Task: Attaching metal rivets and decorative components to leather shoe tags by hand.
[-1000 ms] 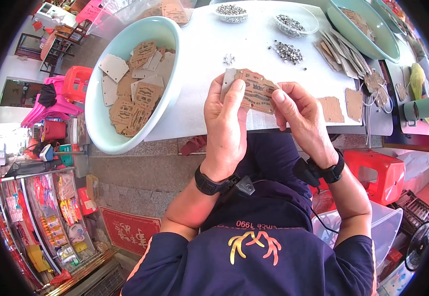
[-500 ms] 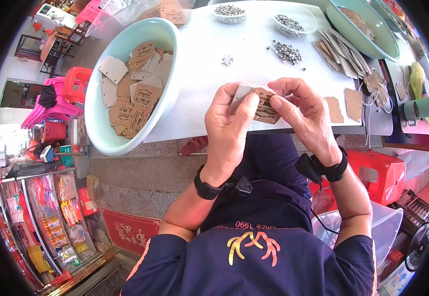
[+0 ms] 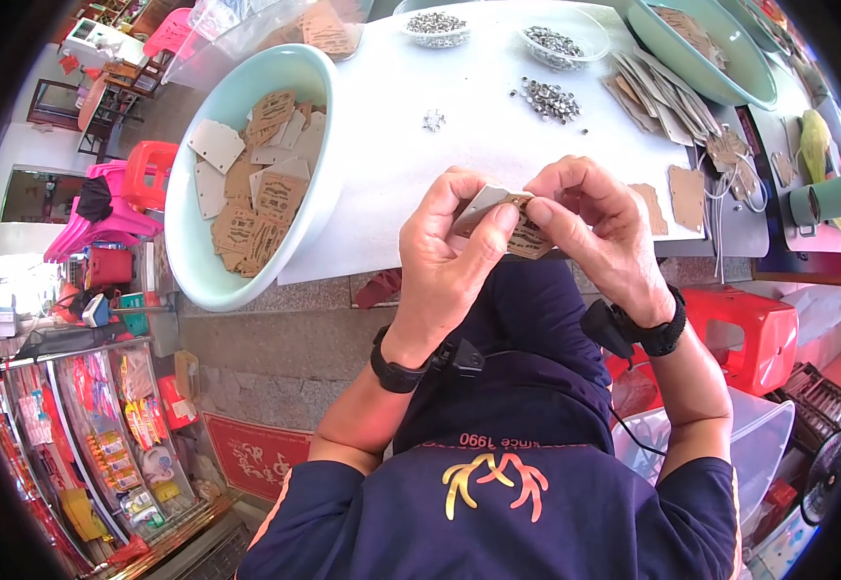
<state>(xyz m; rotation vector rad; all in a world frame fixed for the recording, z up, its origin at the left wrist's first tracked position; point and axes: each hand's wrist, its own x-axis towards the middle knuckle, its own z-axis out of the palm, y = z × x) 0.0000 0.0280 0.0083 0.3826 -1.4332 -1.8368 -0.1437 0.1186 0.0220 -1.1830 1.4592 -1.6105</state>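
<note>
While pinched shut between both hands (image 3: 536,246), brown card tag (image 3: 527,237) inside each grip.

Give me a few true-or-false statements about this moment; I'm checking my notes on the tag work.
1. Both hands hold a brown card tag between them. True.
2. The pale green bowl on the left is empty. False: it holds many card tags.
3. Small metal pieces lie loose on the white table. True.
4. The left hand rests in the bowl. False: it is at the tag, opposite the right hand.
</note>
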